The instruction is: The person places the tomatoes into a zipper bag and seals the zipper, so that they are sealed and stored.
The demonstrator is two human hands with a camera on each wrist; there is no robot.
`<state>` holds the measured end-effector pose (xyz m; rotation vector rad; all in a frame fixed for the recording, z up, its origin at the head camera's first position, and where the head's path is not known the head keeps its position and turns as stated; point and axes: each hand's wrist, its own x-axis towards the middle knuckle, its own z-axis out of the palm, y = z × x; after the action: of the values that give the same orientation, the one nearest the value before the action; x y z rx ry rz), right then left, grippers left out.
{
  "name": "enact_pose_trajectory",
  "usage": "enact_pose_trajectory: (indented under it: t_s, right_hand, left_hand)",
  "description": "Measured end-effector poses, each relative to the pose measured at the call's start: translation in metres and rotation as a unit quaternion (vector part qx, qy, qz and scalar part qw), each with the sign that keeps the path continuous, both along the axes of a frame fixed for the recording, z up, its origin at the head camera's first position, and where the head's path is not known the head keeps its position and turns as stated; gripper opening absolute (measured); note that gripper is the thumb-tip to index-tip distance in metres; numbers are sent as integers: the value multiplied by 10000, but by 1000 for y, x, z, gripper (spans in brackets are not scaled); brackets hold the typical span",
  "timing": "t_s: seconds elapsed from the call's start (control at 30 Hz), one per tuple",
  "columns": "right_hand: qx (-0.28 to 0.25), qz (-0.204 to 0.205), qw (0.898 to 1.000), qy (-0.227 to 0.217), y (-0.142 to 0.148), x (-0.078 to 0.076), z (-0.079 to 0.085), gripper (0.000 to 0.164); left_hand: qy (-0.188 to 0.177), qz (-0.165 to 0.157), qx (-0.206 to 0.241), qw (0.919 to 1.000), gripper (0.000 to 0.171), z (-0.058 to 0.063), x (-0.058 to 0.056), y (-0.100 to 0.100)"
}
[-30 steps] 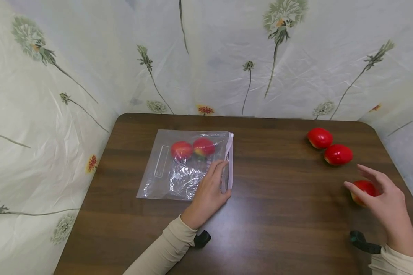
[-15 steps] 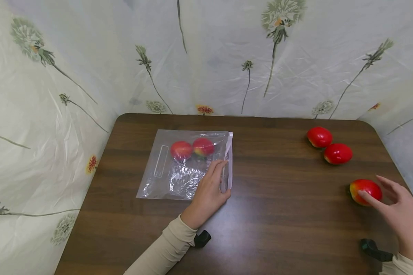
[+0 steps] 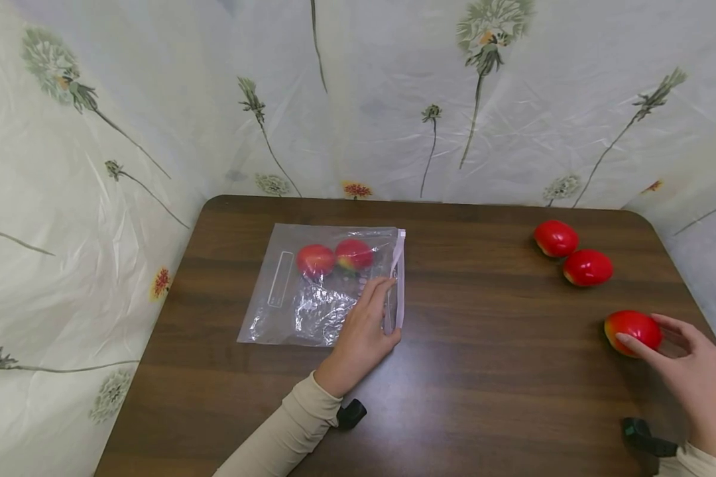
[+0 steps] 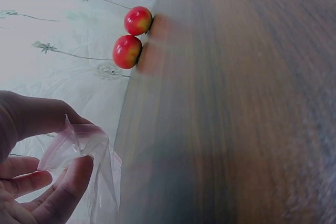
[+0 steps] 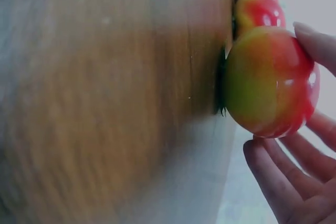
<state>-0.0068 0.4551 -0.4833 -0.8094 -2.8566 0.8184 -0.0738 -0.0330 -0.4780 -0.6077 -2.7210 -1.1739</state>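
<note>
A clear zip bag lies flat on the table with two red fruits inside it. My left hand holds the bag by its mouth; in the left wrist view thumb and fingers spread around the pinkish zip edge. At the right, my right hand grips a glossy oval red-and-yellow fruit, shaped like a mango. The right wrist view has the thumb at one side of this fruit and the fingertips at the other, with the fruit low at the table surface.
Two more red fruits sit side by side toward the back right of the brown wooden table. A pale sheet printed with dandelions hangs along the table's back and sides.
My right hand has shifted to the right and closed in around the nearest fruit, its thumb now across the fruit's front. The left hand and the bag stay where they were.
</note>
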Motion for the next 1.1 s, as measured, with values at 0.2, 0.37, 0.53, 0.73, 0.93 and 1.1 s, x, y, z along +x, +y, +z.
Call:
enact_pose_trajectory:
  t_s: [0.2,0.37,0.53,0.73,0.93,1.1]
  right_hand:
    - [-5,119,9999,89,-2,-1,2,85]
    - [122,277,9994,179,-5,-1,2,77]
    - [103,318,9993,139,-5,-2,4,77]
    - [-388,561,9976,108,-10,-4,1,80]
    - [-706,908,9931,219,-19,-10,0,78]
    - [-900,1126,9887,406,-31,-14,3,73]
  left_hand:
    - [-17,-4,8,10000,86,0,0,0]
    - [-28,11,14,10000,86,-1,0,0]
    - [-20,0,10,10000,86,-1,-1,0]
    - [-20,-17,15,10000,86,1,0,0]
    - [-13,-11,16,10000,85,0,-1,1]
    - [-12,-8,25,10000,85,0,-1,1]
